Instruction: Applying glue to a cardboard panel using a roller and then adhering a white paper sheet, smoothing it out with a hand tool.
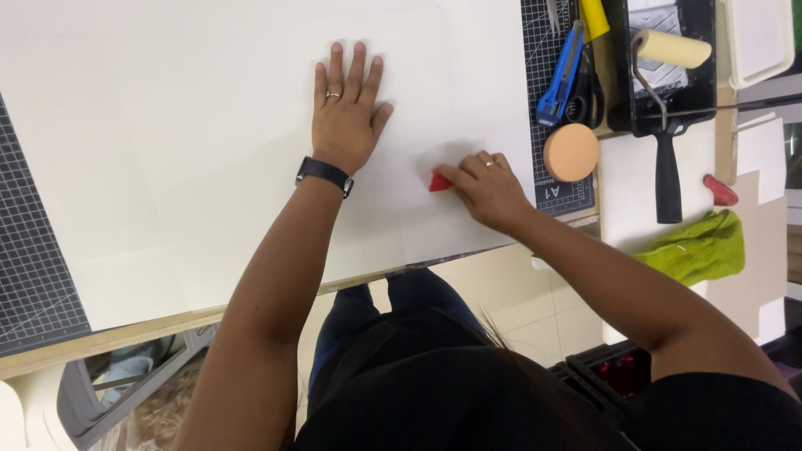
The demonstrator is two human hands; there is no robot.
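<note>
Left hand (344, 113) spread flat on white sheet (209, 150); right hand (484, 188) pinching red scraper (439, 182) mid-frame — uneven pressure could crease it.

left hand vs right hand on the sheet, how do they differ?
The left hand lies flat, fingers spread, holding nothing; the right hand is curled, pinching a small red tool. The left hand sits farther up the white sheet, the right hand near its front edge. Both wear rings and press the sheet.
</note>
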